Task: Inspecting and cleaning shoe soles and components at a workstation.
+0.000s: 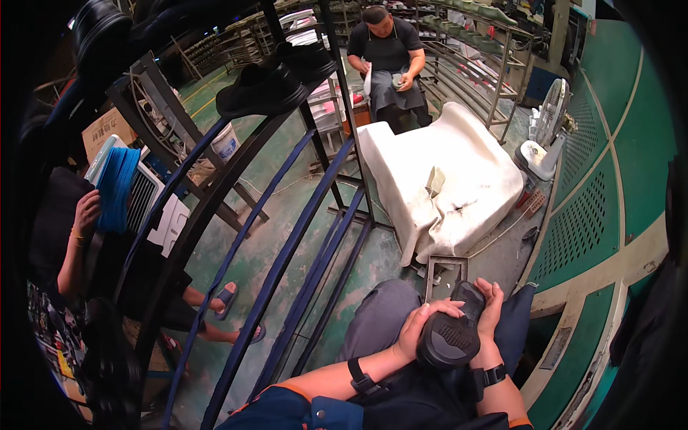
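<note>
A black shoe (448, 340) is held over my lap, its dark treaded sole turned up toward me. My left hand (423, 326) grips it from the left side, with the fingers reaching across its middle. On the other side my right hand (490, 309) supports the shoe, its fingers rather straight and pointing away from me along the edge. The palm sides and the shoe's underside are hidden.
At my left stands a dark metal rack (287, 193) with black shoes (261, 87) on top. Ahead is a white draped cloth (459, 186); beyond it a seated person (387, 54) works. Another person at far left holds a blue bundle (118, 188). Green panels (584, 208) and a fan (552, 107) stand right.
</note>
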`<action>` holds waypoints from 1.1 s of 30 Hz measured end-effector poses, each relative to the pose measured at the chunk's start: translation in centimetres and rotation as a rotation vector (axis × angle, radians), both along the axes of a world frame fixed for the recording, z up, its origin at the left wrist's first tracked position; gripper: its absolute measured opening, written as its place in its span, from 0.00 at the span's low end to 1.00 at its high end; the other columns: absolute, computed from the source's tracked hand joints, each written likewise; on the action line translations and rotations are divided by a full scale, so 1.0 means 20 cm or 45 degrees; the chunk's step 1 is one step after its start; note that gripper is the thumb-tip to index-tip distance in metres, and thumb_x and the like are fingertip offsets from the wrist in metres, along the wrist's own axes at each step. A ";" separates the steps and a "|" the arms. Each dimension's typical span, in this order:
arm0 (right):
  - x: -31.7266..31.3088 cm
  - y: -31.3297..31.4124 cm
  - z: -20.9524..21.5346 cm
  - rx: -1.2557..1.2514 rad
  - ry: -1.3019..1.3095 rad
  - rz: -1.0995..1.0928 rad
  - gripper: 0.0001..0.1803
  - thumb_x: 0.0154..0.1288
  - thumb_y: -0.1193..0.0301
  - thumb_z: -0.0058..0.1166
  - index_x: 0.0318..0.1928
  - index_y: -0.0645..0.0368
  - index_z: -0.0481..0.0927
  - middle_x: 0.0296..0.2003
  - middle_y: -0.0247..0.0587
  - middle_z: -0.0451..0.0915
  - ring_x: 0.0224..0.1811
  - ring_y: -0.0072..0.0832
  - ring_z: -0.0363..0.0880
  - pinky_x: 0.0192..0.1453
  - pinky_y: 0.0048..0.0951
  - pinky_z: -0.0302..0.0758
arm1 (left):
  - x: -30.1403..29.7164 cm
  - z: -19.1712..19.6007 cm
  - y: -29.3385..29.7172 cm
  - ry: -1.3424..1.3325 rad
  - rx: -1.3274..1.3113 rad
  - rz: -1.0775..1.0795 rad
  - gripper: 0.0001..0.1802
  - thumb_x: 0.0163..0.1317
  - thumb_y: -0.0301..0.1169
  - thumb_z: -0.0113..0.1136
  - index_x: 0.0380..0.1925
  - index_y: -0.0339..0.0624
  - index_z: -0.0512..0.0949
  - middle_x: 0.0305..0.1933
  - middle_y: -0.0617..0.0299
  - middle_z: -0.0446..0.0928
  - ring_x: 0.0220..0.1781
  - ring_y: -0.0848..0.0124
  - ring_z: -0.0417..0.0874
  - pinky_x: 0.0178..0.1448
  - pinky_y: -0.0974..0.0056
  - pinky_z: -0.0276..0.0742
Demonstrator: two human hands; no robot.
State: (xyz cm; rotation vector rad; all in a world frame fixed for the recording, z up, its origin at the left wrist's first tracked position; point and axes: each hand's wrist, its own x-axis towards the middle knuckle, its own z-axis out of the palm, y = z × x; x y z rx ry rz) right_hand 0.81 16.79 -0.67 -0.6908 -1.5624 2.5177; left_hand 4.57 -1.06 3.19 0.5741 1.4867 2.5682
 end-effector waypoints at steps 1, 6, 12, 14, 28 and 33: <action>0.01 0.00 0.01 0.000 -0.002 -0.004 0.30 0.73 0.49 0.42 0.50 0.67 0.79 0.45 0.45 0.80 0.49 0.31 0.78 0.60 0.32 0.71 | 0.01 0.00 0.00 0.034 -0.032 0.004 0.38 0.76 0.50 0.22 0.43 0.29 0.79 0.50 0.45 0.80 0.68 0.51 0.71 0.80 0.49 0.49; 0.03 0.00 0.05 0.033 0.033 -0.061 0.28 0.74 0.50 0.42 0.48 0.66 0.80 0.44 0.42 0.80 0.47 0.28 0.77 0.57 0.29 0.72 | 0.03 0.00 0.01 0.091 -0.056 -0.013 0.38 0.74 0.49 0.22 0.42 0.29 0.79 0.47 0.47 0.81 0.65 0.51 0.73 0.80 0.49 0.46; 0.09 -0.04 0.23 0.016 0.223 0.037 0.29 0.73 0.52 0.38 0.51 0.66 0.78 0.47 0.43 0.80 0.51 0.30 0.76 0.60 0.29 0.70 | 0.01 0.08 -0.04 0.323 -0.115 0.036 0.37 0.71 0.53 0.27 0.35 0.33 0.80 0.42 0.48 0.83 0.58 0.51 0.79 0.76 0.47 0.54; 0.14 -0.09 0.40 -0.214 0.479 0.148 0.30 0.74 0.54 0.33 0.54 0.67 0.76 0.51 0.47 0.79 0.56 0.33 0.74 0.65 0.32 0.67 | 0.05 0.20 -0.10 0.522 -0.139 0.040 0.38 0.71 0.55 0.26 0.34 0.34 0.80 0.40 0.49 0.83 0.57 0.51 0.79 0.76 0.47 0.54; 0.19 0.13 -0.63 -0.219 0.008 0.093 0.24 0.74 0.51 0.42 0.56 0.54 0.78 0.40 0.34 0.80 0.40 0.28 0.80 0.48 0.30 0.77 | 0.51 0.30 -0.28 -1.077 -0.047 -0.568 0.53 0.61 0.28 0.62 0.79 0.48 0.39 0.78 0.52 0.53 0.75 0.62 0.63 0.75 0.61 0.61; 0.27 0.28 -0.57 -0.439 -0.144 0.320 0.27 0.72 0.47 0.41 0.54 0.54 0.79 0.38 0.36 0.81 0.37 0.32 0.80 0.45 0.34 0.79 | 0.39 0.42 -0.18 -0.261 -0.391 -0.744 0.61 0.52 0.26 0.67 0.78 0.42 0.34 0.82 0.53 0.40 0.83 0.64 0.42 0.80 0.63 0.39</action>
